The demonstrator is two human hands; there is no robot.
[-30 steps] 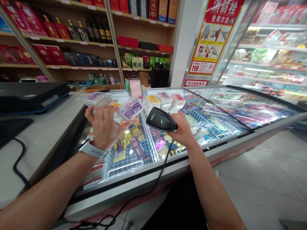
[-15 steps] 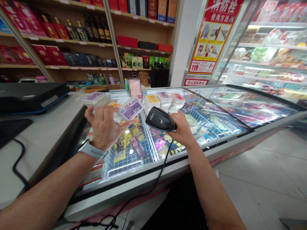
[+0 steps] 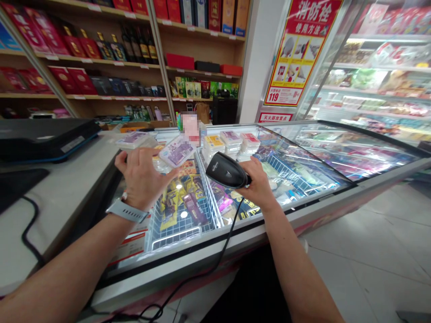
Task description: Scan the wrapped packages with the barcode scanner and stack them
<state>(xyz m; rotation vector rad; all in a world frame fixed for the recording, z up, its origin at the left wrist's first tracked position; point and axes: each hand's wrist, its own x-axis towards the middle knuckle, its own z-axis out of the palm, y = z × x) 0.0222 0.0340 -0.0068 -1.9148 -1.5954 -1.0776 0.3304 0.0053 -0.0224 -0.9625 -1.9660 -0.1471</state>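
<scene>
My left hand (image 3: pixel 141 172) grips a flat plastic box (image 3: pixel 177 150) with a purple and white label, tilted above the glass-topped freezer (image 3: pixel 235 231). My right hand (image 3: pixel 255 183) is wrapped round the handle of a black barcode scanner (image 3: pixel 225 170), its head turned left towards the box. A gap separates scanner and box. From the scanner's handle a black cable (image 3: pixel 225 251) runs down over the freezer's front edge. Behind the scanner stand stacks of similar boxes with yellow (image 3: pixel 214 143), purple (image 3: pixel 230 138) and red (image 3: pixel 249 140) labels.
To the left, a white counter (image 3: pixel 76 179) bears a black flat device (image 3: pixel 47 139) and another purple-labelled box (image 3: pixel 133 139). Wire baskets (image 3: pixel 210 197) inside the freezer hold packaged ice creams. Shelves with bottles and gift boxes line the back, beside a red and yellow sign (image 3: pixel 292 54).
My left hand has shifted slightly left with the box, away from the scanner. The box's label now looks blurred. My right hand and the scanner have barely moved.
</scene>
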